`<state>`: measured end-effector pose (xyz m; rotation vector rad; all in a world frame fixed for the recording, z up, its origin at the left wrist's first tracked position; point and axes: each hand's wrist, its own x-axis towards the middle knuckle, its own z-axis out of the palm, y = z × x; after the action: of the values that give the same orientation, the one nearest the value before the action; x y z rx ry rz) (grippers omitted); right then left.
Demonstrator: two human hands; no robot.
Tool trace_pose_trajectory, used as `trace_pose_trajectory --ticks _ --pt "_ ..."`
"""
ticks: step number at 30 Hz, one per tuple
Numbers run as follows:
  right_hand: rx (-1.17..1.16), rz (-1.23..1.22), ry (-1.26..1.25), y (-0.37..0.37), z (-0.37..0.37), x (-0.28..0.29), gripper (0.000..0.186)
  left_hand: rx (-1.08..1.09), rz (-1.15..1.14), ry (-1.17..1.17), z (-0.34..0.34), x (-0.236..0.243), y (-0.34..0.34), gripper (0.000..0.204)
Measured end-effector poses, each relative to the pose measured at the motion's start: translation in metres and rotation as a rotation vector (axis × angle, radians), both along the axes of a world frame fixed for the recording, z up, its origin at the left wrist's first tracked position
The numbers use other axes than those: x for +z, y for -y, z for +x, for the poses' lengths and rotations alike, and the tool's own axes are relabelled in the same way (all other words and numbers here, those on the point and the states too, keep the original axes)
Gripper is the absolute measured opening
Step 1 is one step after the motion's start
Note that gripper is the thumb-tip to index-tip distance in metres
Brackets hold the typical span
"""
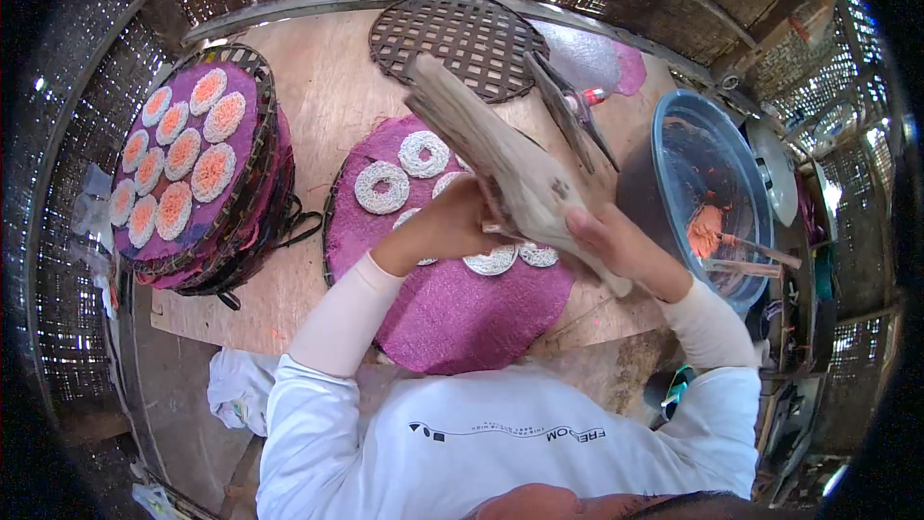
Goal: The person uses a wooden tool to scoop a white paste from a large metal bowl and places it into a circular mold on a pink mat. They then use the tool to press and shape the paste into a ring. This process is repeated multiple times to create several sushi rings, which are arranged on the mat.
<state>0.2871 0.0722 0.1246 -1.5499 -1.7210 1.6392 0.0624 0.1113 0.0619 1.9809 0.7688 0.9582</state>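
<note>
Both my hands grip a long, pale wooden press-like tool (pixel 500 159) that slants from upper left to lower right. My left hand (pixel 452 221) holds it from below near its middle. My right hand (pixel 602 236) clasps its lower end. Beneath it lies a round woven tray covered with a purple cloth (pixel 452 313). On the cloth sit several white noodle-like rings (pixel 382 187), some hidden behind the tool and my hands.
A stack of cloth-covered trays (pixel 265 149) at the left carries several orange-centred rings (pixel 212 171). An empty woven tray (pixel 457 39) lies at the back. A large clear tub (pixel 741 173) with orange paste and sticks stands at the right. Woven walls surround the wooden table (pixel 327 87).
</note>
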Motion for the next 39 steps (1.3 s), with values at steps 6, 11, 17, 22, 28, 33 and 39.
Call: trace_pose_trajectory --ticks 6,11,17,22,28,33,39 --pt "0.214 0.32 -0.244 -0.018 0.001 -0.117 0.051 0.357 0.233 0.086 -0.018 0.013 0.015 0.049" --pt "0.418 0.966 0.428 -0.002 -0.018 -0.126 0.073 0.604 -0.117 0.488 -0.05 0.011 0.048 0.038" --pt "0.407 0.884 0.536 -0.001 -0.026 -0.108 0.095 0.712 -0.413 0.686 -0.078 -0.002 0.072 0.047" --pt "0.535 0.911 0.418 0.008 -0.043 -0.072 0.095 0.744 -0.31 0.741 -0.091 -0.011 0.08 0.038" --pt "0.727 0.9 0.318 0.026 -0.063 -0.095 0.092 0.753 -0.254 0.856 -0.092 -0.012 0.088 0.036" --pt "0.634 0.906 0.309 0.026 -0.058 -0.092 0.078 0.805 -0.259 0.572 -0.097 -0.018 0.092 0.045" --pt "-0.045 1.303 -0.083 0.026 -0.056 0.0 0.046 0.866 0.326 0.152 -0.082 -0.107 0.074 0.052"
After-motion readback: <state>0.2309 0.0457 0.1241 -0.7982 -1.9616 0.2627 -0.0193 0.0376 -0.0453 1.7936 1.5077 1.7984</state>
